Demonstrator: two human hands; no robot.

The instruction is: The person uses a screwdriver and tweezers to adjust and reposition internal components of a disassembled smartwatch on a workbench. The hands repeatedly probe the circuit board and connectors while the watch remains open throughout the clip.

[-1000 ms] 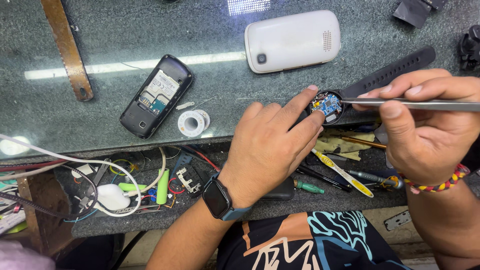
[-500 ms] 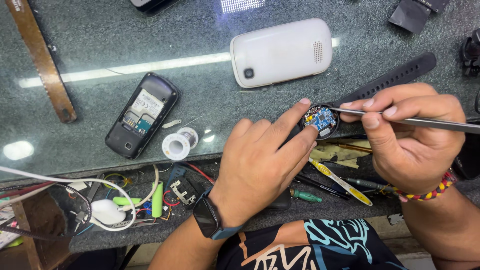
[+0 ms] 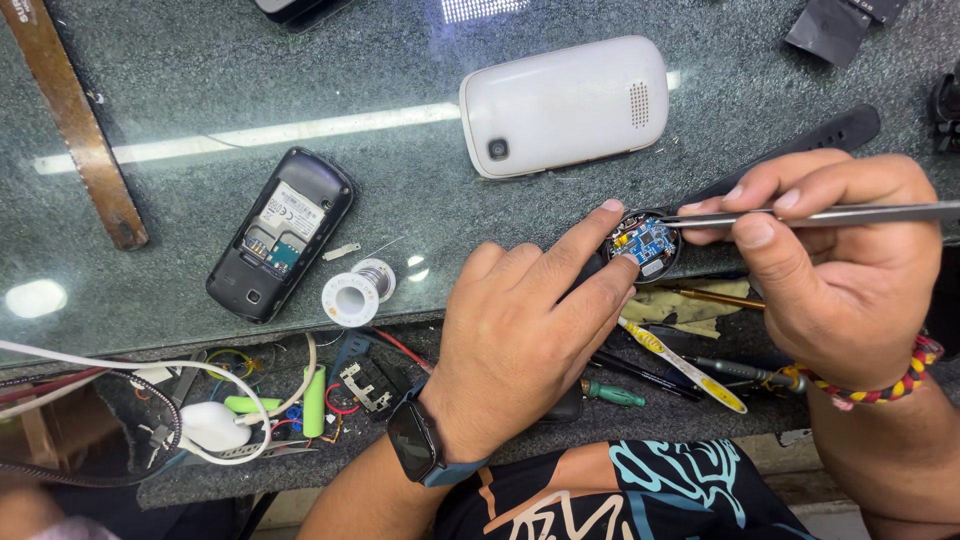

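Note:
An opened round smartwatch (image 3: 643, 245) with a blue circuit board showing lies on the glass worktop, its black strap (image 3: 800, 145) running up to the right. My left hand (image 3: 530, 335) pinches the watch case between the fingertips at its left edge. My right hand (image 3: 830, 265) grips metal tweezers (image 3: 820, 213), held level, with their tip reaching into the top of the open case.
A white phone (image 3: 563, 105) lies face down above the watch. A black phone with its back off (image 3: 280, 233) and a solder spool (image 3: 352, 295) lie to the left. Below the glass edge a shelf holds a toothbrush (image 3: 682, 365), screwdrivers (image 3: 612, 393) and wires (image 3: 150, 400).
The view has shifted a little, so the things sit lower in the frame. Both hands stay on the watch, with the tweezers still at the open case.

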